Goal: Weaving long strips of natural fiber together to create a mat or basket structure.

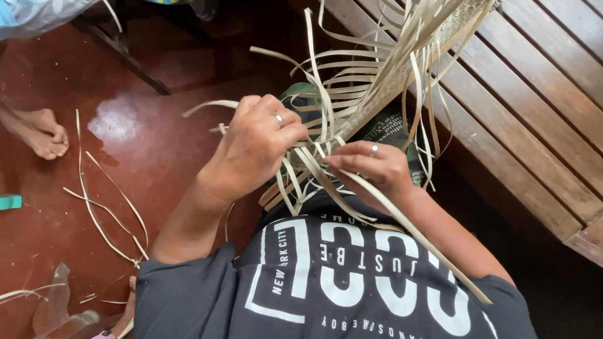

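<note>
Dark printed shirt (326, 282) lowest in frame, just under both hands; pale woven mat (402, 69) above, slanting from wooden bench (540, 107) toward the chest, loose strips (326, 94) fanning from its edge. Left hand (257, 147) curled shut around several strips, ring showing; right hand (374, 166) pinching one long strip (408, 229) between fingertips. Stray strips (107, 213) on red floor (151, 150), someone's bare foot (41, 132) far left.

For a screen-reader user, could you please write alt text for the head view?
Two ringed hands, left hand and right hand, plait pale strips at the edge of a half-woven mat beside a slatted wooden bench; loose strips litter the red floor.
</note>
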